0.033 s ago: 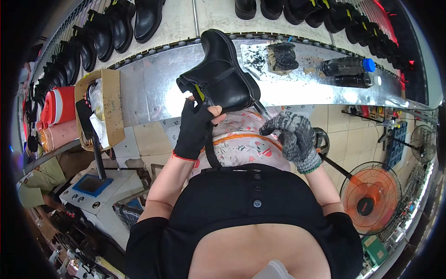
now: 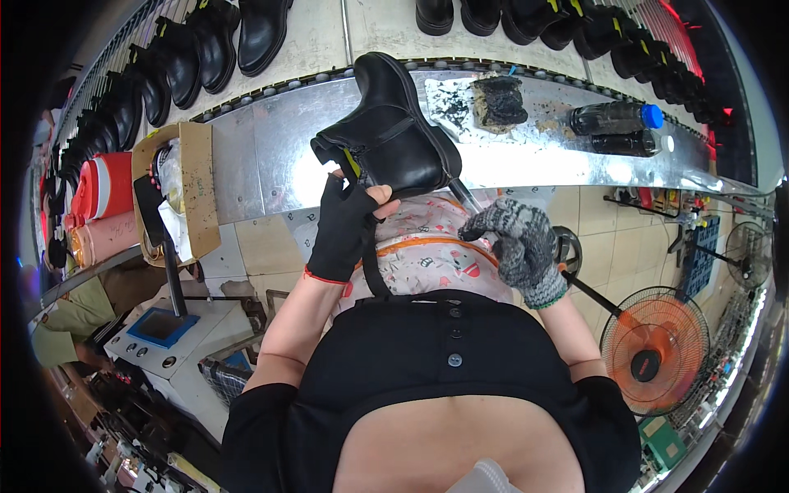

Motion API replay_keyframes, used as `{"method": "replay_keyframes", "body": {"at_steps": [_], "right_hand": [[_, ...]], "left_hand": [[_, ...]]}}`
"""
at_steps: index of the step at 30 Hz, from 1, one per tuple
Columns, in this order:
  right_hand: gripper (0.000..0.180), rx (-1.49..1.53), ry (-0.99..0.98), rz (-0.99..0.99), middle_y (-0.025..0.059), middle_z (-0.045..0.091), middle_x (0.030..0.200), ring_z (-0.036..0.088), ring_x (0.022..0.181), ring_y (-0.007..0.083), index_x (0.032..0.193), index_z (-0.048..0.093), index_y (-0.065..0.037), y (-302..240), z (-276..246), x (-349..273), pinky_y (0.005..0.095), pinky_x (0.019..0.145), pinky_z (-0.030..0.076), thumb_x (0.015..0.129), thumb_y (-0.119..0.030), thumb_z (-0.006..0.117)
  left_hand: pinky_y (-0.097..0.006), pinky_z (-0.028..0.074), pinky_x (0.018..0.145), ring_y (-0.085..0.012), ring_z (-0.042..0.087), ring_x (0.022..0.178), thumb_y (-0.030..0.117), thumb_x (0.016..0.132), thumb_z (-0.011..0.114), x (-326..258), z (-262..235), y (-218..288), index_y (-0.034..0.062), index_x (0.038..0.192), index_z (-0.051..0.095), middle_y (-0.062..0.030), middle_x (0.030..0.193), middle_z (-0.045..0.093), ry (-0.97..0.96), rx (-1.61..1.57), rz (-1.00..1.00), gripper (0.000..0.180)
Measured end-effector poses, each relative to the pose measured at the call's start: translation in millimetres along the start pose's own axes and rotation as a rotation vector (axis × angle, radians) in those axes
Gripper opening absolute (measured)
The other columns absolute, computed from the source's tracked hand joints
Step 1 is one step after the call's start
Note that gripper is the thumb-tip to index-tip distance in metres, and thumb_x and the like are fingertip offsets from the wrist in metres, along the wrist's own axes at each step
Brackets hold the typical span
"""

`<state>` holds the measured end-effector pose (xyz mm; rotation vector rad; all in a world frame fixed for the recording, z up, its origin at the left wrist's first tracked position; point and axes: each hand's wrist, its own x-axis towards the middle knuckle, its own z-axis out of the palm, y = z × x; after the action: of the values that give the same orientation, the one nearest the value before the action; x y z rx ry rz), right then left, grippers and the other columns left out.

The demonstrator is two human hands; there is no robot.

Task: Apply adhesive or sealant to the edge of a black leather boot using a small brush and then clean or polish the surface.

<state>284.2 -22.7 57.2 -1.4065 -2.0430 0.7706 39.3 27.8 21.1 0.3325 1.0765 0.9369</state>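
Observation:
A black ankle boot (image 2: pixel 399 148) lies on its side at the metal ledge's front edge, toe pointing away and heel toward the right. My left hand (image 2: pixel 345 226), in a black fingerless glove, is closed on the boot's top opening, where a yellow-green lining shows. In a grey knitted glove, my right hand (image 2: pixel 514 242) pinches a slim tool (image 2: pixel 465 197) with a pale, see-through-looking shaft. Its dark tip touches the edge of the sole at the heel; the exact kind of tip is too small to tell. Below the hands, a pink patterned apron (image 2: pixel 436 255) covers my lap.
On the metal ledge (image 2: pixel 263 168) sit a blackened sponge-like block (image 2: pixel 500 103) and two dark-filled bottles (image 2: pixel 612 119). A cardboard box (image 2: pixel 197 193) stands left. Boots (image 2: pixel 177 62) line the conveyor behind. An orange fan (image 2: pixel 655 349) is at right, a machine (image 2: pixel 185 349) lower left.

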Motion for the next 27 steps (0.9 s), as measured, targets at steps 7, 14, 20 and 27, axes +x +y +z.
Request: {"method": "replay_keyframes", "body": {"at_steps": [7,14,20,27], "right_hand": [[0.024,-0.076,-0.008,-0.032,0.0022,0.068,0.09,0.06,0.077,0.0268,0.089,0.071,-0.016,-8.2,-2.3,-5.6,0.0363,0.068,0.047,0.07,-0.014,0.055],[0.074,0.801,0.186,0.509,0.0099,0.065,0.076,0.062,0.072,0.0184,0.084,0.064,0.005,-4.7,-10.1,0.4,0.0302,0.067,0.051,0.082,-0.067,0.048],[0.05,0.946,0.501,0.61,0.0059,0.061,0.075,0.05,0.045,0.0066,0.137,0.037,-0.011,54.9,4.5,15.1,0.0209,0.041,0.043,0.09,-0.015,0.054],[0.053,0.409,0.435,0.582,0.0132,0.052,0.108,0.057,0.079,0.0148,0.136,0.035,-0.004,85.4,69.6,-5.7,0.0289,0.067,0.052,0.085,0.0,0.05]], "left_hand": [[-0.031,0.057,0.076,-0.0185,0.062,0.085,-0.002,0.077,0.064,4.6,6.9,10.8,0.004,0.104,0.05,-0.0074,0.092,0.059,-0.009,-0.118,-0.025,0.031],[-0.021,0.058,0.067,-0.0246,0.067,0.088,0.002,0.08,0.062,12.6,4.1,29.1,-0.0019,0.109,0.055,-0.0147,0.1,0.063,-0.143,-0.142,0.038,0.031],[-0.016,0.055,0.055,-0.0249,0.068,0.078,0.007,0.08,0.062,56.7,-2.0,66.7,-0.004,0.111,0.056,-0.0169,0.095,0.065,-0.188,-0.019,0.135,0.033],[-0.018,0.052,0.053,-0.0216,0.067,0.077,0.016,0.077,0.071,214.4,-2.1,160.7,0.0009,0.106,0.054,-0.0105,0.092,0.063,-0.189,0.397,0.322,0.037]]}}
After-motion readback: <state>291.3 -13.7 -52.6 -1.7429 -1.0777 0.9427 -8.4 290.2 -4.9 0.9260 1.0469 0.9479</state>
